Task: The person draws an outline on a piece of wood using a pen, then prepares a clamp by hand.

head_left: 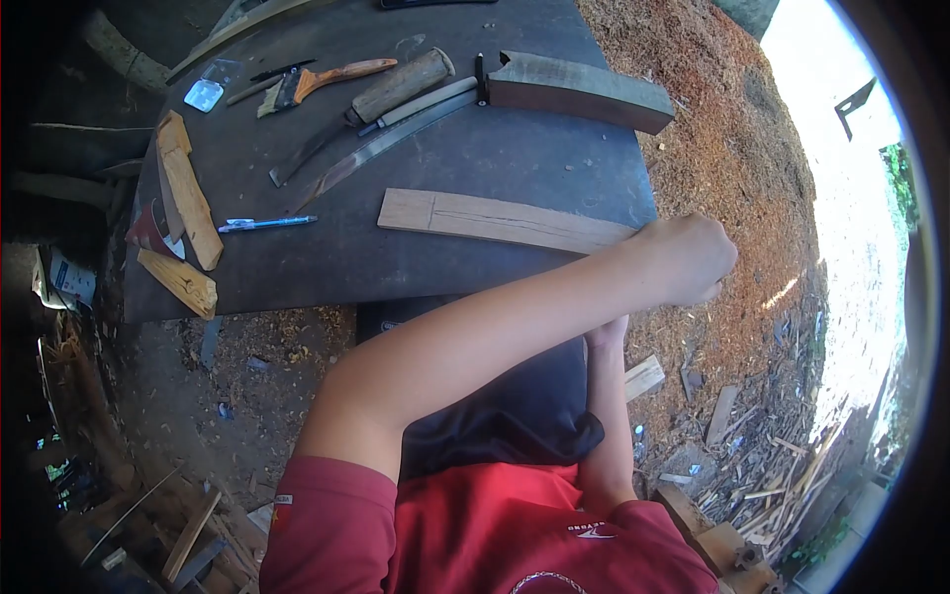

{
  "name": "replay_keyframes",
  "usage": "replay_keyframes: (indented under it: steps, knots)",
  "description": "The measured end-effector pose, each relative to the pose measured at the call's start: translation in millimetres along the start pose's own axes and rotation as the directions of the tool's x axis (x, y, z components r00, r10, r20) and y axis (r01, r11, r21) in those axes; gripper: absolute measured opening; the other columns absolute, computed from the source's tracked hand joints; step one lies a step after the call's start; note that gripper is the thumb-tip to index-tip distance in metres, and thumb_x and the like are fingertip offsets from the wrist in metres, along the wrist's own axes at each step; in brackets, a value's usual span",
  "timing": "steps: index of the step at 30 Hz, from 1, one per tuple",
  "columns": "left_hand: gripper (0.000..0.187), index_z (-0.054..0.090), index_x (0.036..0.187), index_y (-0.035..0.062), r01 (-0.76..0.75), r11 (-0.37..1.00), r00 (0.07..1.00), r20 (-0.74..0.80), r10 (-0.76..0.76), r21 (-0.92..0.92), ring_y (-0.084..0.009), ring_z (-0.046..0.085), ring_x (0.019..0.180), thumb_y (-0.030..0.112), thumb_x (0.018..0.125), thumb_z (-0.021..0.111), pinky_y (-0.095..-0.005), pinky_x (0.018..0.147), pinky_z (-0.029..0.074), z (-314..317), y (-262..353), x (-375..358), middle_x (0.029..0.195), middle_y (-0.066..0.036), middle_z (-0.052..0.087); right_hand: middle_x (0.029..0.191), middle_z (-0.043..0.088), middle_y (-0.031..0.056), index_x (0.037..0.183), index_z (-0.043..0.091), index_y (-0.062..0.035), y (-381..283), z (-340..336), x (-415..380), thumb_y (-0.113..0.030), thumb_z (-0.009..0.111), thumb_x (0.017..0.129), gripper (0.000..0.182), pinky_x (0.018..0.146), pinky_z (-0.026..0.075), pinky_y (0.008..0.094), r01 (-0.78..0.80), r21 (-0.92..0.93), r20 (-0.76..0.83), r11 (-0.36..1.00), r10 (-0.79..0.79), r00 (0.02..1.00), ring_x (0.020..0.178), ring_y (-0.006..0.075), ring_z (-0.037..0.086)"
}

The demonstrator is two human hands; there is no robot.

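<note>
My left hand (691,259) is closed in a fist beyond the table's right edge, beside the right end of a flat wooden strip (495,218). What it holds, if anything, is hidden. The strip lies on the dark table (327,267) with pencil-like lines along it; my left forearm crosses over its right part. Only a bit of my right hand (607,332) shows, below my left wrist; its fingers are hidden behind the forearm. Past the strip lie a metal blade (386,146), a wooden-handled tool (404,87) and a thick wood block (582,91).
A brush (332,79), a small clear case (204,95), a blue pen (267,224) and yellowish wood pieces (190,203) lie on the table's left part. Sawdust (732,148) covers the ground at the right, with wood scraps (721,414) nearer.
</note>
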State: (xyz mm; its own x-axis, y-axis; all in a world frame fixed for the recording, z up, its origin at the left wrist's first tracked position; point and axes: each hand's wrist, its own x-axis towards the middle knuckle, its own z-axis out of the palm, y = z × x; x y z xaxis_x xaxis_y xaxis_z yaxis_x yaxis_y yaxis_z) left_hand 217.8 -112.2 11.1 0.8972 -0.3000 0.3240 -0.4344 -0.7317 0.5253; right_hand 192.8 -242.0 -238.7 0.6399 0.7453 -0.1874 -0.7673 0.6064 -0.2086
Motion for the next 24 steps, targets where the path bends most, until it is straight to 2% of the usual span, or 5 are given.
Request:
replay_keyframes:
  steps: [6,12,15,18,24]
  knots:
    - [0.033,0.072,0.073,-0.0047,0.015,1.0,0.999,0.032,-0.015,-0.003,-0.0347,0.073,0.068,0.025,0.087,0.07,-0.0437,0.066,0.062,-1,1,-1,0.068,-0.021,0.069,0.14,0.06,0.0149,0.143,0.051,-0.0006,-14,15,-2,-0.037,0.052,0.107,0.051,0.106,0.051,0.0435,0.012,-0.25,-0.283,0.968,-0.084,0.955,0.126,0.029,0.059]
    - [0.032,0.073,0.074,-0.0045,0.017,0.999,1.0,0.021,-0.018,0.029,-0.0354,0.074,0.07,0.025,0.087,0.071,-0.0437,0.067,0.063,-2,2,-2,0.07,-0.022,0.07,0.143,0.058,0.0144,0.146,0.049,-0.0005,-26,17,-4,-0.039,0.056,0.106,0.056,0.108,0.049,0.0409,0.013,-0.508,-0.302,0.861,-0.192,0.934,0.13,0.0275,0.057]
    - [0.032,0.073,0.075,-0.0043,0.027,0.999,0.999,0.02,-0.028,0.036,-0.0357,0.074,0.072,0.025,0.087,0.071,-0.0436,0.067,0.063,-2,3,-2,0.071,-0.022,0.07,0.153,0.049,0.013,0.151,0.042,-0.0014,-28,35,-13,-0.032,0.071,0.097,0.068,0.12,0.038,0.0428,0.079,-0.49,-0.243,0.868,-0.223,0.944,0.14,0.0269,0.049]
    - [0.031,0.073,0.075,-0.0043,0.03,0.998,0.999,0.013,-0.031,0.048,-0.0358,0.075,0.073,0.024,0.088,0.071,-0.0434,0.067,0.063,-3,4,-2,0.071,-0.022,0.07,0.141,0.058,0.0115,0.146,0.049,0.0,-27,19,-24,-0.034,0.062,0.103,0.056,0.109,0.046,0.0377,0.093,-0.671,-0.215,0.736,-0.313,0.925,0.13,0.0254,0.056]
    - [0.03,0.072,0.075,-0.0043,0.035,0.999,0.999,0.015,-0.036,0.037,-0.0355,0.075,0.073,0.022,0.089,0.07,-0.0428,0.067,0.063,-5,4,-3,0.072,-0.022,0.071,0.13,0.063,0.0115,0.13,0.059,0.0014,-14,28,-51,-0.009,0.055,0.097,0.035,0.108,0.045,0.0446,0.107,-0.632,-0.185,0.768,-0.283,0.941,0.123,0.0244,0.059]
